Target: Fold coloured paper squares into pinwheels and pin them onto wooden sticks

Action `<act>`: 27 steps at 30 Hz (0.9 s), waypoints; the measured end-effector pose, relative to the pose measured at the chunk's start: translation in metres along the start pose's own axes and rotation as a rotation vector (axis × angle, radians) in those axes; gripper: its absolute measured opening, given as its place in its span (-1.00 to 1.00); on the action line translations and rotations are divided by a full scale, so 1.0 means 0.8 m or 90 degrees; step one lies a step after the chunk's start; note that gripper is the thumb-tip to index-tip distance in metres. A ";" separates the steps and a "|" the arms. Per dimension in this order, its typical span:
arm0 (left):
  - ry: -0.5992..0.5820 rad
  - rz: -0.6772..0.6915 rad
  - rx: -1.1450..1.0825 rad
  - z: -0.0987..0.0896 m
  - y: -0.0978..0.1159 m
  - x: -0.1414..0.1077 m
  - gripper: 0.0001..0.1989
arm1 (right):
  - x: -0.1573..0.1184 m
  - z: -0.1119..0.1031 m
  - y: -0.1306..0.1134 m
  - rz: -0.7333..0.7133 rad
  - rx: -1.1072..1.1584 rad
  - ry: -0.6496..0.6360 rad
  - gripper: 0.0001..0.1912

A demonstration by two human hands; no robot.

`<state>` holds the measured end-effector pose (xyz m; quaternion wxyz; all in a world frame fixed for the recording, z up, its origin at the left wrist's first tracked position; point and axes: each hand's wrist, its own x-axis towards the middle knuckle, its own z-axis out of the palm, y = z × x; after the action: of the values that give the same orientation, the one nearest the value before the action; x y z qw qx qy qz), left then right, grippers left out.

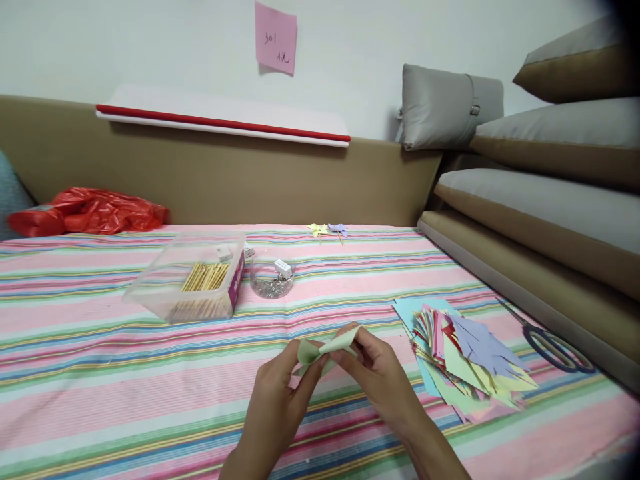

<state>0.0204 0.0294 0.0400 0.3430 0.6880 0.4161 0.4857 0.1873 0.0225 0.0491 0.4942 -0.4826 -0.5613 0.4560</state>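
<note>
Both hands hold one piece of pale green paper (341,341) over the striped cloth, its corners curled in toward the middle. My left hand (280,387) pinches its left part between thumb and fingers. On the other side, my right hand (377,373) grips the right part, thumb pressed near the centre. The fingers behind the paper are partly hidden. To the right of my right hand lies a heap of coloured paper pieces (470,353), some with cut slits. Scissors (555,347) rest beyond the heap.
A clear plastic box (165,280) holds wooden sticks (206,277). Beside it stands a round clear container (273,283) of small metal pins. Two paper pinwheels (327,231) lie at the back. A red plastic bag (95,212) is at far left, stacked cushions (545,207) at right.
</note>
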 end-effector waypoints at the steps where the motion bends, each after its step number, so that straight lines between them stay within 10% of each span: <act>1: -0.001 0.004 0.008 0.000 0.000 0.000 -0.90 | 0.000 0.000 0.001 -0.002 -0.002 0.003 -0.65; 13: -0.011 0.143 0.131 -0.005 -0.013 0.000 -0.85 | 0.001 0.005 0.010 -0.030 0.022 0.003 -0.77; 27: -0.025 0.316 0.160 -0.022 -0.009 0.006 -0.73 | -0.009 -0.005 0.013 -0.327 -0.183 0.049 -0.83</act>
<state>0.0027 0.0379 0.0409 0.1333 0.8153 0.2854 0.4859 0.1924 0.0167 0.0381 0.5409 -0.4068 -0.7047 0.2128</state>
